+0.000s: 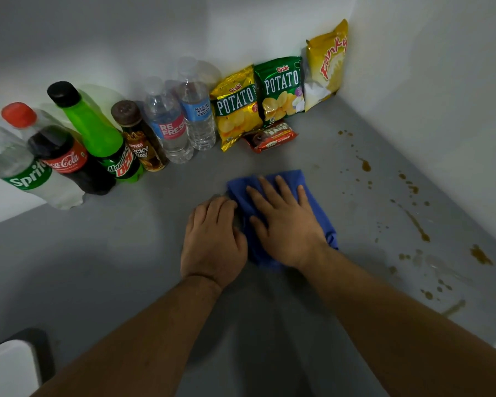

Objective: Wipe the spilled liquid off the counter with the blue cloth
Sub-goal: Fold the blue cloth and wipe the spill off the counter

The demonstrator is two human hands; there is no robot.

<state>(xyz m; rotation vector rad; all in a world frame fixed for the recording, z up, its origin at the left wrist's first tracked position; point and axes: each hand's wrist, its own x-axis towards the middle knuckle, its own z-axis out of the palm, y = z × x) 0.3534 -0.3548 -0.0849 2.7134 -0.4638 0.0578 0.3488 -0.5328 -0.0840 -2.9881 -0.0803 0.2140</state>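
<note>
Flat-palmed, the right hand [285, 224] presses the blue cloth [312, 196] onto the grey counter [98, 267]; the left hand [212, 242] rests loosely curled beside it, gripping nothing. Brown spilled liquid [413, 219] lies untouched to the right, so wiping has barely begun; next, slide the cloth rightward.

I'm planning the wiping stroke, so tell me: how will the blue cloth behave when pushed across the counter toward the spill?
The blue cloth looks soft and rumpled, so it will probably bunch rather than slide flat. The right hand pressing flat on it should carry it along. It likely glides easily on the smooth grey counter.
</note>
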